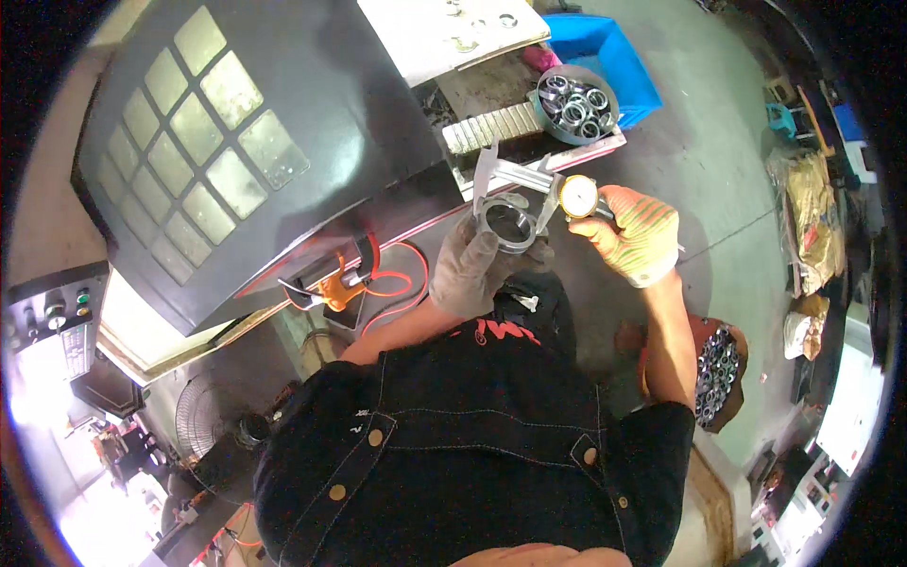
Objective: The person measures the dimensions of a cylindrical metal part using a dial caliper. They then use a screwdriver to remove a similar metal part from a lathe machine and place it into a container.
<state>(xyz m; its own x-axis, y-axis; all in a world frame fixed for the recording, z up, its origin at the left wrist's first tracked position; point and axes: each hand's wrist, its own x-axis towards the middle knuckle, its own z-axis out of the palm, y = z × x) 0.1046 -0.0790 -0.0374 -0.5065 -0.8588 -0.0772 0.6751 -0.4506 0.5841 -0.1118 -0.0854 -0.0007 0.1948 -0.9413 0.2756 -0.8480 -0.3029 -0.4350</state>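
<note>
1. The metal ring [515,247] sits just above the middle of the frame, its opening facing up toward the camera; the dial caliper [524,175] spans it from above, one long jaw at the ring's left side and the other at its right; whether both jaws truly touch the metal is too fine to tell.

2. The step in hand looks like gauging the ring across its width; to do it well, I would keep the caliper's beam parallel to the ring's face, seat both jaws squarely at the widest line, and press lightly; a tilt or a hard squeeze would likely spoil the reading on the round dial [579,197], which faces the camera.

3. The left hand [468,269], in a grey-brown glove, is closed around the ring's lower edge, with gloved fingers at its left and lower right; a steady hold here should matter more than a strong one.

4. The right hand [638,236], in a striped orange-and-green glove, is clamped on the caliper's right end, fingers curled beside the dial; the exact thumb contact is hard to make out.

5. Near the upper right, a round tub [567,134] holds more rings; a blue bin [605,42] stands behind it.
</note>
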